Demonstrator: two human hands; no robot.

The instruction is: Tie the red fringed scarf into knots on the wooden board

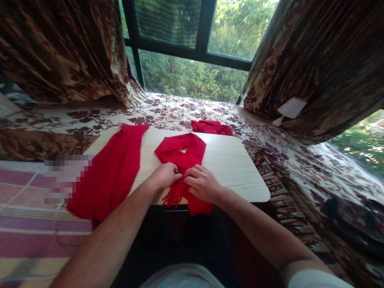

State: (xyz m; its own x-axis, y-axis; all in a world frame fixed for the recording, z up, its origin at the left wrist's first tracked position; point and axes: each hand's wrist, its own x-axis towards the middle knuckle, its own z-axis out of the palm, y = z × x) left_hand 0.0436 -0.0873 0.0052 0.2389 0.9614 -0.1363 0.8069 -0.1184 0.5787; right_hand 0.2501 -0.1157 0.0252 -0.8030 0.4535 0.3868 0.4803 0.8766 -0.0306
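Observation:
A red fringed scarf (187, 160) lies in a loop on a pale wood-grain tabletop, its two ends crossing toward me. Fringes hang over the table's front edge. My left hand (166, 175) is closed, thumb and fingers pinching the scarf on the left of the crossing. On the other side my right hand (202, 183) grips the scarf with bent fingers, close to the left fingertips. Part of the crossing is hidden under both hands. Another red cloth (115, 172) drapes over the left side of the table, apart from the looped scarf.
The small tabletop (234, 168) has rounded corners. Behind it a folded red cloth (211, 127) lies on the floral window seat (168, 108). A white lamp (291, 108) stands at the right. A striped bedspread (27, 236) with a white cable is at left.

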